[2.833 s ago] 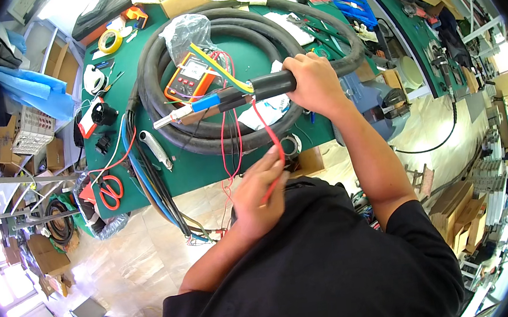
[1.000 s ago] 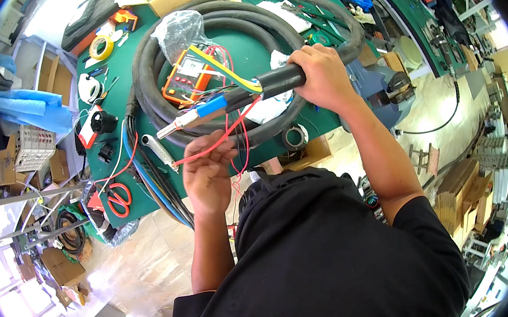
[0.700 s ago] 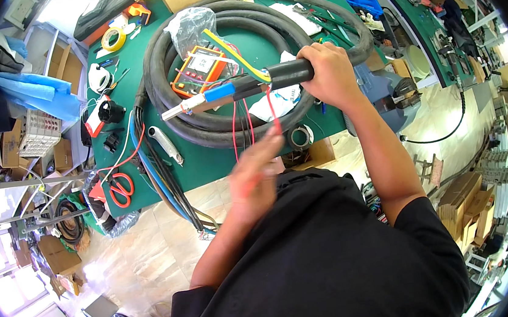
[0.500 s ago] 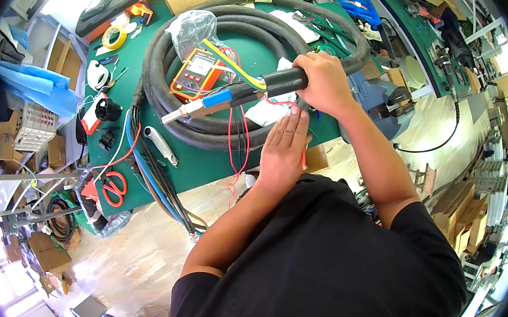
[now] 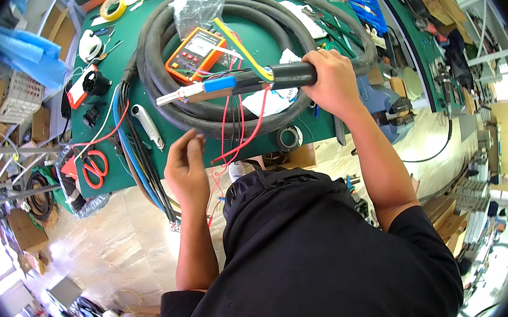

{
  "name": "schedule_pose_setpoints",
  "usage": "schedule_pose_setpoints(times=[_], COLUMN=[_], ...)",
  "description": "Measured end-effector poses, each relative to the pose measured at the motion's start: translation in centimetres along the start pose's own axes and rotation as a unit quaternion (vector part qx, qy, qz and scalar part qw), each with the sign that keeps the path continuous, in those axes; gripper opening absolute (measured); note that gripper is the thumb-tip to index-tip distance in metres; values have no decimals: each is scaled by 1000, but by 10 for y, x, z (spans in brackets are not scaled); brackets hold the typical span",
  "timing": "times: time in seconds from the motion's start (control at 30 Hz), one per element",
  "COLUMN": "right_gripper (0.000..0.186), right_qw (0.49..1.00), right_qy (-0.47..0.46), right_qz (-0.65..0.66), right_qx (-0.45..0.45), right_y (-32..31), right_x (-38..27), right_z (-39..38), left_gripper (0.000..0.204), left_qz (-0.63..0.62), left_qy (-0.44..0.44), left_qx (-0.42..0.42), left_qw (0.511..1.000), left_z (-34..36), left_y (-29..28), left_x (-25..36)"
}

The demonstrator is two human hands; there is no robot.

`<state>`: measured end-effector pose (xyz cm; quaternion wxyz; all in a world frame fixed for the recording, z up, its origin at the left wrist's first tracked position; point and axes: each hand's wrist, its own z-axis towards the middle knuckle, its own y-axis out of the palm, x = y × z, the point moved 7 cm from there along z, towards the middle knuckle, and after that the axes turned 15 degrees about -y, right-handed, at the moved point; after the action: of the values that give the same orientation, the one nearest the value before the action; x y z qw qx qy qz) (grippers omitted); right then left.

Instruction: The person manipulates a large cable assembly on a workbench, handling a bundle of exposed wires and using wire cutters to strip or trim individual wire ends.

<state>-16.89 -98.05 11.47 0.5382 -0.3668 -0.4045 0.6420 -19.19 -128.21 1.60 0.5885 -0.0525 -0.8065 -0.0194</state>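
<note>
My right hand is wrapped around the black sheathed cable end, holding it above the coiled black cable. From this end protrude a blue-sleeved section, white-tipped leads, a yellow-green wire and a red wire that hangs down diagonally leftward. My left hand is near the table's front edge, left of the red wire's free end, loosely curled and open with nothing visible in it. An orange meter, partly under tangled leads, and a clear plastic bag lie within the coil.
On the green table are a utility knife, red scissors, a bundle of wires, yellow tape and a blue tray. Another bench stands at right; shelving and cartons are at left.
My left hand has left the red wire and moved leftward. That wire now dangles toward the lower left. My right hand keeps hold of the cable, which appears slightly higher in view.
</note>
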Motion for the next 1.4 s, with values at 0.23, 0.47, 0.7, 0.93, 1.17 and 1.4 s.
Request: schedule_pose_setpoints(times=[0.23, 0.47, 0.7, 0.93, 1.17, 1.4], right_gripper=[26, 21, 23, 23, 22, 22], right_qw=[1000, 1000, 1000, 1000, 999, 1000], right_qy=[-2, -8, 12, -7, 10, 22], right_qz=[17, 8, -10, -17, -14, -17], right_qx=[-1, 17, -25, -16, -27, -11], right_y=[-2, -2, 0, 3, 4, 1], right_x=[-3, -2, 1, -3, -1, 1], right_z=[7, 6, 5, 5, 6, 9], left_gripper=[37, 21, 25, 28, 29, 14], left_qz=[-154, -327, -318, -318, -387, -423], left_qy=[-108, -147, -78, -73, -31, 1], left_qx=[-157, -173, -161, -193, -201, -103], left_qw=[969, 917, 931, 925, 899, 900], left_z=[26, 24, 16, 34, 29, 25], left_y=[75, 109, 112, 111, 115, 121], left_x=[34, 38, 55, 36, 52, 68])
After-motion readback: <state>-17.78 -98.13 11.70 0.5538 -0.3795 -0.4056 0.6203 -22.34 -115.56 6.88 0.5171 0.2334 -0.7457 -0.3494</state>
